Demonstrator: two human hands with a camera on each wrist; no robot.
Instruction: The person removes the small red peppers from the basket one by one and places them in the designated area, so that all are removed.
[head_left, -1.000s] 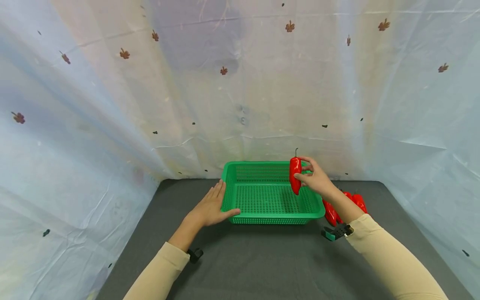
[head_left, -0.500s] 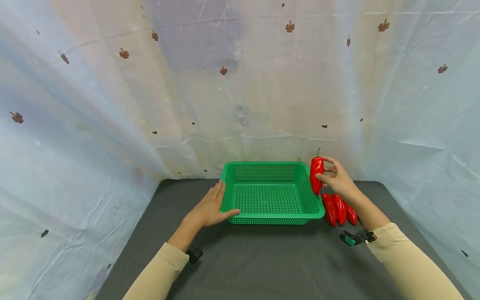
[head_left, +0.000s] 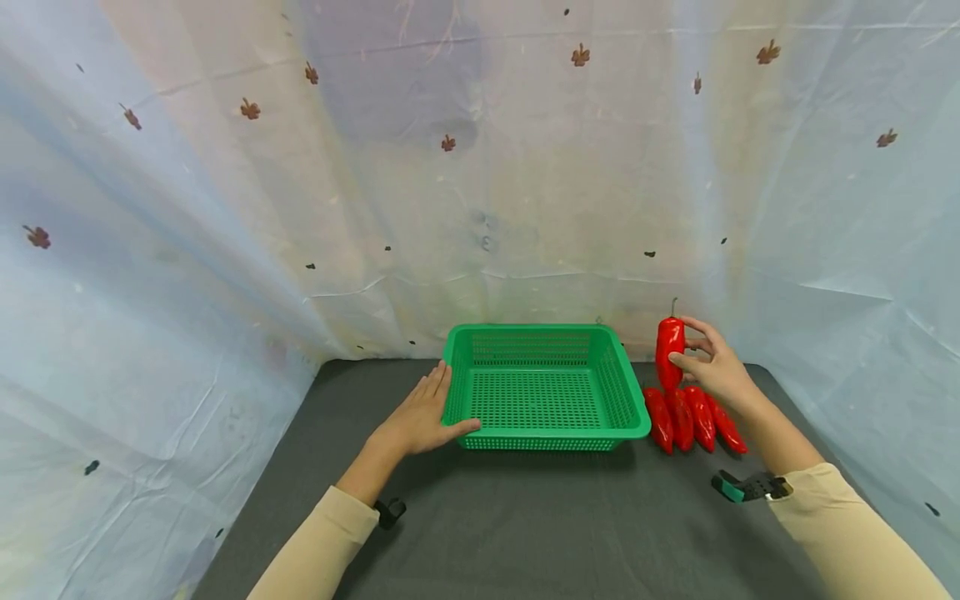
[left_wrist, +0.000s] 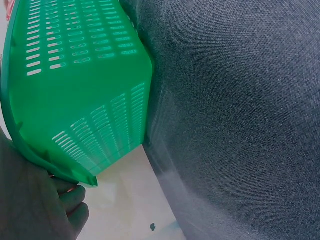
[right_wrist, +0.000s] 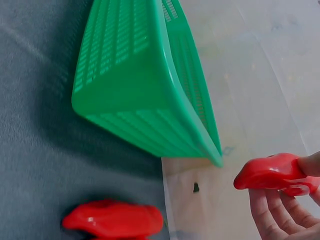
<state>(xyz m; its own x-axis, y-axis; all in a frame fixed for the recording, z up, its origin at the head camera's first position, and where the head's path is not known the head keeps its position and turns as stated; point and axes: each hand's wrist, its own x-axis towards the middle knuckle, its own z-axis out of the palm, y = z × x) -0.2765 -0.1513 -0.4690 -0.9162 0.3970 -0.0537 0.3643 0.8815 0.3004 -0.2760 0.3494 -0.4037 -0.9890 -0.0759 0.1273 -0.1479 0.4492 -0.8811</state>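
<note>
A red chili pepper (head_left: 670,352), stem up, is pinched between the thumb and fingers of my right hand (head_left: 716,367), held above several more peppers. Those red peppers (head_left: 702,419) lie side by side on the dark cloth, right of a green plastic basket (head_left: 555,432). In the right wrist view the held pepper (right_wrist: 272,172) hangs clear of the basket's rim (right_wrist: 175,85). My left hand (head_left: 418,417) rests on the basket's left rim, fingers straight and thumb along the front corner. Seen from the left wrist, its fingers (left_wrist: 75,205) touch the rim. Nothing lies inside the basket.
Dark grey cloth (head_left: 517,525) covers the table. A pale plastic sheet (head_left: 525,208) with leaf prints rises behind the table and along both sides. Black straps (head_left: 750,486) sit at both wrists.
My right hand has carried the pepper from over the basket rightward, past the rim, to above the other peppers, which are now more exposed. The left hand and basket have stayed put.
</note>
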